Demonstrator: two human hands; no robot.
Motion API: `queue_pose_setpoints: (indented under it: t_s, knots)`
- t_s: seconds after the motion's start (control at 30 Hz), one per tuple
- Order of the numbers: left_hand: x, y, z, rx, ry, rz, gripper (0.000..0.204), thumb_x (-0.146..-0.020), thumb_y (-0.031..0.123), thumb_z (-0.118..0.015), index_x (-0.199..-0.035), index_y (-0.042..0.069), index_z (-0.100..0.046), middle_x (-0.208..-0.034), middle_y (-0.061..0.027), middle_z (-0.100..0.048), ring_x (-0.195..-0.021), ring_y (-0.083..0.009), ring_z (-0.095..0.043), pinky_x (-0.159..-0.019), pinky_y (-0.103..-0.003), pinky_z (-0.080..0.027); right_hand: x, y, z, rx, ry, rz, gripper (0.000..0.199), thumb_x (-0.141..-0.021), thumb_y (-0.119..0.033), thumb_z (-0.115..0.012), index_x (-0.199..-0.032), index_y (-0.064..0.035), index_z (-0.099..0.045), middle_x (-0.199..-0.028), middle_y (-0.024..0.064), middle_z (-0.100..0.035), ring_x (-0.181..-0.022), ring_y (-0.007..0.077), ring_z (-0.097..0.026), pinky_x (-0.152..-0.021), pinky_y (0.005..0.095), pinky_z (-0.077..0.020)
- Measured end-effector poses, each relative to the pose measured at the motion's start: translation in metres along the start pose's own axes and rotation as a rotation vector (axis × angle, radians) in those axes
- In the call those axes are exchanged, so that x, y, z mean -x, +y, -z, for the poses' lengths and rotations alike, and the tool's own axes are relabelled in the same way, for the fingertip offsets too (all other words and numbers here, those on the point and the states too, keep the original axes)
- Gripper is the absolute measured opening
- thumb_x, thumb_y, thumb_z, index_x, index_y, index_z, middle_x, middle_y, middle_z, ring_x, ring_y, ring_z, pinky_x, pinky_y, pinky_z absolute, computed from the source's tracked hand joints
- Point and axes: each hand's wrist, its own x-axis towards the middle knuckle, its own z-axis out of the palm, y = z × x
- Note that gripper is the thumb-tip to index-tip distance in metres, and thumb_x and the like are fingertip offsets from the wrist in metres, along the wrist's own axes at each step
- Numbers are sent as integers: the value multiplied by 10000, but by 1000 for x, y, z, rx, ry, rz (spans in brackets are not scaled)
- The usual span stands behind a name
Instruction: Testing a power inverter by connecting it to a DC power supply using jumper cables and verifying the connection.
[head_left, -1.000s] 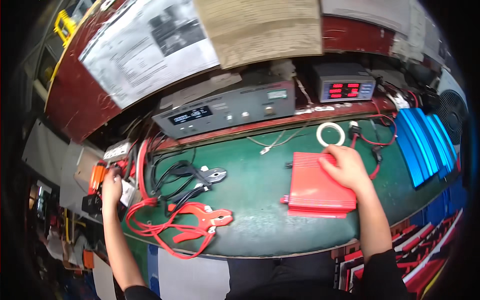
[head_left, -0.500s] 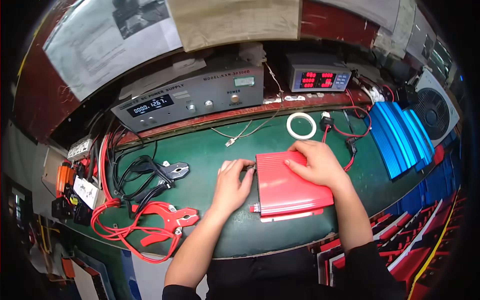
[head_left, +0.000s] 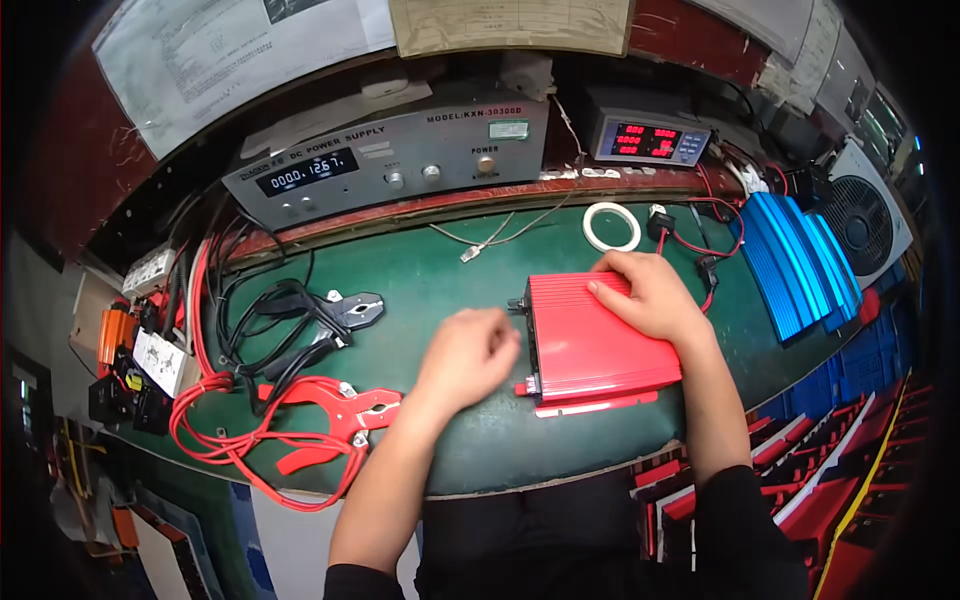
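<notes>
A red ribbed metal box lies flat on the green bench mat. My right hand rests palm down on its far right top, fingers spread. My left hand hovers just left of the box's left end with the fingers curled loosely and nothing visible in them. A red clamp and a black clamp with their cables lie further left.
A grey power supply and a small meter with red digits stand at the back. A white tape ring, blue ribbed boxes and a fan sit right. Red cases are stacked lower right.
My left hand came in from the far left switches to the red box. The box now lies nearer the middle, with my right hand still on top.
</notes>
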Motion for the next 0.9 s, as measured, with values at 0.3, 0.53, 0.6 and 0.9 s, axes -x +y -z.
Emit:
queue_pose_setpoints:
  t_s: [0.3,0.53,0.6,0.9]
  knots:
    - [-6,12,11,177,-244,-126,187,-803,138,-607,-947,23,-579,-939,-133,-621,-939,-319,-571,-887,-401,-440,-3,15,6,14,14,-153,258,-898,-245,-667,-902,12,-645,-834,198,-682,-791,358,-671,-718,418,-515]
    - [6,-11,5,-36,-156,-276,250,-713,208,-660,-909,68,-594,-935,-123,-560,-1011,-348,-530,-915,-461,-390,-6,18,-10,-23,56,-143,281,-867,-232,-691,-943,28,-615,-863,233,-639,-822,390,-639,-723,432,-483]
    - [2,-6,-7,-40,-82,-320,265,-668,224,-670,-877,79,-598,-924,-118,-561,-989,-349,-524,-865,-466,-389,4,25,-1,-5,56,-171,248,-887,-193,-664,-963,33,-594,-862,228,-621,-828,396,-602,-734,435,-462]
    - [0,-14,-26,49,-92,-327,310,-668,183,-700,-906,72,-534,-912,-124,-542,-971,-348,-517,-847,-463,-396,14,132,-29,-119,160,-243,200,-1001,-114,-561,-1113,44,-609,-876,139,-596,-844,206,-571,-800,330,-463]
